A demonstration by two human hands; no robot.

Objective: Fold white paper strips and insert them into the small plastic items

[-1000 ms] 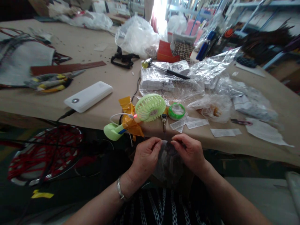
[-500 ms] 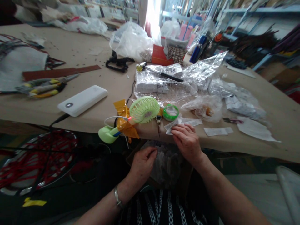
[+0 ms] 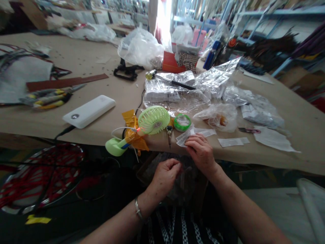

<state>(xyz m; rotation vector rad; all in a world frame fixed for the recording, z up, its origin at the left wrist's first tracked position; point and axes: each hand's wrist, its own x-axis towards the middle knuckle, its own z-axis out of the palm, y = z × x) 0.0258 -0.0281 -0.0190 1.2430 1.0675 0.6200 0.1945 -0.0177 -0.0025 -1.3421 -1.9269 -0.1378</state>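
My left hand (image 3: 165, 174) is closed in a pinch in front of the table edge, above a box of translucent scraps (image 3: 183, 186); anything between its fingertips is too small or hidden to make out. At the table edge my right hand (image 3: 201, 151) has its fingers pressed together over thin white printed paper strips (image 3: 181, 138). Just beyond lies a round green container (image 3: 182, 122) with whitish contents. Left of it, a soldering iron (image 3: 170, 135) points over the edge beside a light green fan (image 3: 154, 120), which has orange tape round its handle.
A white power bank (image 3: 89, 112) with a cable lies on the left, near yellow-handled pliers (image 3: 50, 97). Behind the fan is a clear plastic bag of paper bundles (image 3: 165, 95) with a hammer (image 3: 172, 81) on it. More strips (image 3: 233, 142) and small snips (image 3: 248, 130) are on the right.
My left hand has moved right and slightly up, closer to the right hand, still pinched. The right hand stays on the paper strips. The camera view has shifted slightly.
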